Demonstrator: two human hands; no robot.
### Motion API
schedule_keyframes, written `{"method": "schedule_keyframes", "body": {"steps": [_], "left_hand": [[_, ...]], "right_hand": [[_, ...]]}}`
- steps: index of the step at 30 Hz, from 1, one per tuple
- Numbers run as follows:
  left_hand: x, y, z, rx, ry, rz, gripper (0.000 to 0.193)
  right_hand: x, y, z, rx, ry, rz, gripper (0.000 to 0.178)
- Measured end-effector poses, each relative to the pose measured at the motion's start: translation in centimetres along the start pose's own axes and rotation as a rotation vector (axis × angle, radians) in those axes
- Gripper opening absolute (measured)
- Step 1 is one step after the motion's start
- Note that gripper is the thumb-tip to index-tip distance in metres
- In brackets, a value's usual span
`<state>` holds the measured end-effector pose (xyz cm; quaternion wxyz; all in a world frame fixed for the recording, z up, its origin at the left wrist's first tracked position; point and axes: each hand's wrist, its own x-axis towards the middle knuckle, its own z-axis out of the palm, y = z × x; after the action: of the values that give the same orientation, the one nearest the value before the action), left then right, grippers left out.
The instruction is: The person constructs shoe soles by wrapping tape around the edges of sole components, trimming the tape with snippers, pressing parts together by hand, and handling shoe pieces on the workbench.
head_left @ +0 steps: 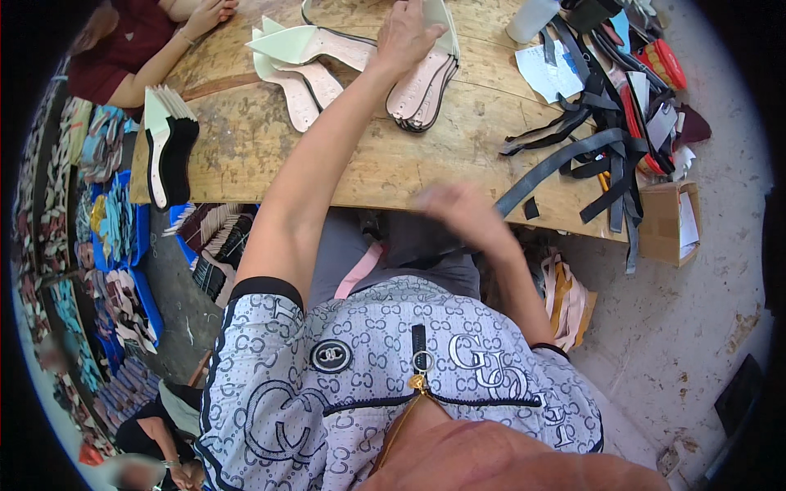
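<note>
My left hand [407,34] reaches far across the wooden table [270,139] and rests flat on a stack of pink perforated shoe insoles [419,92] with dark edges. More pale green and pink insoles [304,64] lie fanned out just left of that stack. My right hand [463,209] is blurred by motion near the table's front edge, and I cannot tell whether it holds anything. A second stack of white and black insoles [168,143] stands on edge at the table's left corner.
A pile of dark grey straps [594,147] and red pieces covers the table's right end, next to a cardboard box [667,221]. Another person's arms [176,41] rest at the far left. Blue crates of shoe parts [115,237] line the floor on the left.
</note>
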<state>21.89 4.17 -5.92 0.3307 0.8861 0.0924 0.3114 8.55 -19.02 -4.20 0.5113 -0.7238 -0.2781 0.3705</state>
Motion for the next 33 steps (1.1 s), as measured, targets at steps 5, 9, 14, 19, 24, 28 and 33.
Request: {"method": "schedule_keyframes", "body": {"steps": [5, 9, 14, 19, 24, 28, 33], "left_hand": [[0.5, -0.7, -0.4, 0.099, 0.073, 0.211, 0.073], [2.5, -0.5, -1.8, 0.177, -0.178, 0.147, 0.079], [2.4, -0.6, -0.6, 0.136, 0.192, 0.652, 0.048], [4.3, -2.8, -1.7, -0.067, -0.221, -0.111, 0.053], [5.4, -3.5, -3.5, -0.341, -0.67, -0.172, 0.037], [3.3, -1.2, -2.8, -0.825, -0.802, -0.389, 0.035], [-0.6, 1.3, -7.3, -1.043, -0.295, -0.263, 0.034]], "right_hand": [[-0.7, -0.3, 1.3, -0.265, -0.037, 0.141, 0.046], [1.6, 0.4, -2.9, 0.39, 0.328, 0.04, 0.036], [6.1, 0.2, -5.3, 0.559, 0.412, -0.034, 0.029], [9.6, 0.5, -2.1, 0.676, 0.392, -0.051, 0.017], [10.3, 2.5, 0.6, 0.424, 0.606, -0.245, 0.017], [10.3, 3.9, 0.7, 0.357, 0.633, -0.221, 0.018], [9.8, 2.7, 0.1, 0.356, 0.671, -0.226, 0.017]]}}
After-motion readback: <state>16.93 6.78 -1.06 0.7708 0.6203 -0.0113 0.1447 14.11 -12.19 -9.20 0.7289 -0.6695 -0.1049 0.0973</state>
